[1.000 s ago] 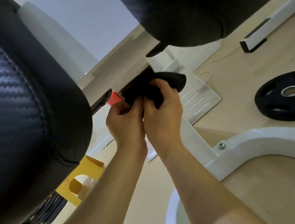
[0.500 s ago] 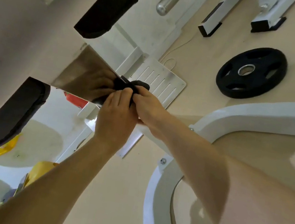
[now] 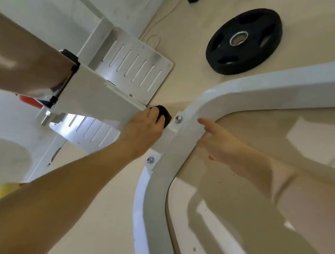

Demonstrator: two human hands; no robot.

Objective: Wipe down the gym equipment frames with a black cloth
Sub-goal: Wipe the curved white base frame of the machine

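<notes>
Change since a second ago:
- Both hands were bunching the black cloth (image 3: 163,112) high on the post, under the dark pads. Now the left hand (image 3: 142,128) alone is carrying it.
- The cloth is sitting at centre frame, balled under curled fingers and pressing on the far end of the white beam (image 3: 99,99), right where the beam is meeting the curved base frame (image 3: 157,203).
- The right hand (image 3: 223,146) is off the cloth, fingers straight and spread, holding nothing. It is hovering over the inner edge of the curved frame at centre right; whether it is touching the metal cannot be told.
- The pads are dropping out of view; the head is looking lower now.

Reading for the task:
- The wipe seems to be travelling down the beam and arriving at the joint.
- A bolt (image 3: 178,118) is standing just beside the cloth, so the next stroke probably needs to work round it.
- The curved frame, running from the right edge round to the bottom of the frame, looks like the next length to do, and most of it likely remains.
- The free hand may be bracing or pointing; unclear.

Surface and room:
- Painted white metal, glossy, catching window glare.
- A slotted plate (image 3: 136,67) is lying under the beam, upper centre.
- The beige floor (image 3: 90,214) is smooth and shining in places.
- A black weight plate (image 3: 244,42) is lying flat at upper right, well apart from the hands.
- A thin cord (image 3: 154,38) is looping on the floor near the slotted plate.
- Something yellow (image 3: 3,189) is showing at lower left, too blurred to name.
</notes>
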